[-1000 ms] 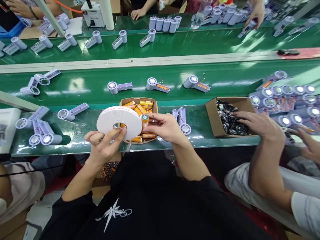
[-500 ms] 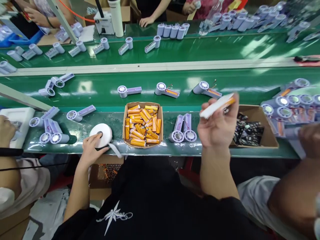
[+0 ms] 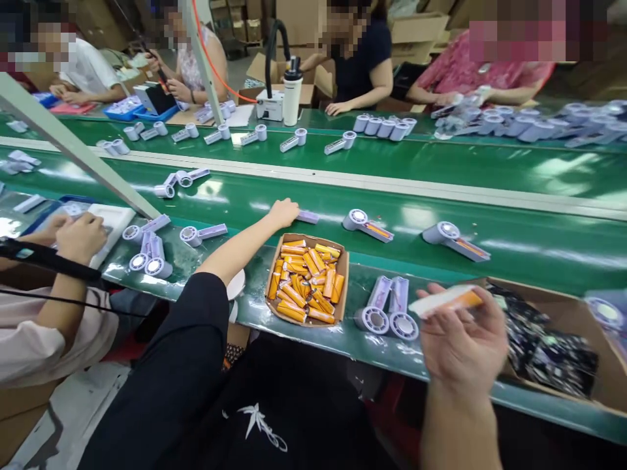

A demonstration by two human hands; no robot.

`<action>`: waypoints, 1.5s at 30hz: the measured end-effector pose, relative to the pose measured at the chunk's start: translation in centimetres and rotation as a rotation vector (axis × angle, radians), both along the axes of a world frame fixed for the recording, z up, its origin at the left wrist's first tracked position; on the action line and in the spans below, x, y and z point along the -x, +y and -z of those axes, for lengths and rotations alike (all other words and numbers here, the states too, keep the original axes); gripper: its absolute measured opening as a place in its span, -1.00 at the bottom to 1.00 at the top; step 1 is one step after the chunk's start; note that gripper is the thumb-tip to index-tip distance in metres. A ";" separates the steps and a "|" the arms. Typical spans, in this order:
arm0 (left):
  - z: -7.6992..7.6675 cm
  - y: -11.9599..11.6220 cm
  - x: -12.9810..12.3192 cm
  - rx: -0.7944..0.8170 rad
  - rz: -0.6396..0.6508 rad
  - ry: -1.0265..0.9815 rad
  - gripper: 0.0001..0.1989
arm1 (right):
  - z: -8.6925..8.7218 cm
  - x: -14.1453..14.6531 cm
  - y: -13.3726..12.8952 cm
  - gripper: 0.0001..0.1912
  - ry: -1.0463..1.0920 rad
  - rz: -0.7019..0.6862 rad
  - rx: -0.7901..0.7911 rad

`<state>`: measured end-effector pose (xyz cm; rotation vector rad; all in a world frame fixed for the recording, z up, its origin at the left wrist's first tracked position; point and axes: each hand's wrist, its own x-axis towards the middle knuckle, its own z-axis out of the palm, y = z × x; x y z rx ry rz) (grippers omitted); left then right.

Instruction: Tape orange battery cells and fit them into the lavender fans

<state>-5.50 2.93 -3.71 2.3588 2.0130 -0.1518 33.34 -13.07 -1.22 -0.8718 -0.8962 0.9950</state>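
Note:
My left hand (image 3: 283, 214) reaches over the green belt, its fingers closed at the round end of a purple fan casing (image 3: 307, 216), whose handle shows to the right. My right hand (image 3: 460, 339) holds an orange battery (image 3: 466, 299) with a white strip (image 3: 434, 302) on it, between thumb and fingers above the front bench. Between the hands is a cardboard box of orange batteries (image 3: 309, 277). Two purple fan casings (image 3: 390, 307) stand side by side left of my right hand. The white tape roll (image 3: 236, 285) is partly hidden behind my left arm.
A carton (image 3: 607, 375) of black-wrapped parts lies at the right. More fan casings (image 3: 369, 225) rest on the belt (image 3: 274, 196). A slanted metal post (image 3: 83, 147) crosses the left side. Co-workers sit opposite and at the left.
My left hand has left the tape roll and moved forward to a casing on the belt. My right hand still holds the battery, now lower in view. The view has tilted up and turned.

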 end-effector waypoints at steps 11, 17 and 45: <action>0.6 1.3 1.7 0.073 0.245 0.058 -0.50 | -3.0 6.0 6.6 -0.44 -0.195 -0.496 -0.109; 1.3 2.5 -0.3 0.071 0.196 0.106 -0.59 | -1.6 9.6 7.6 -0.41 -0.285 -0.708 -0.063; -2.4 4.2 -2.8 0.086 -0.057 -0.103 -0.66 | -0.1 17.5 20.1 -0.59 -1.665 -0.628 -0.241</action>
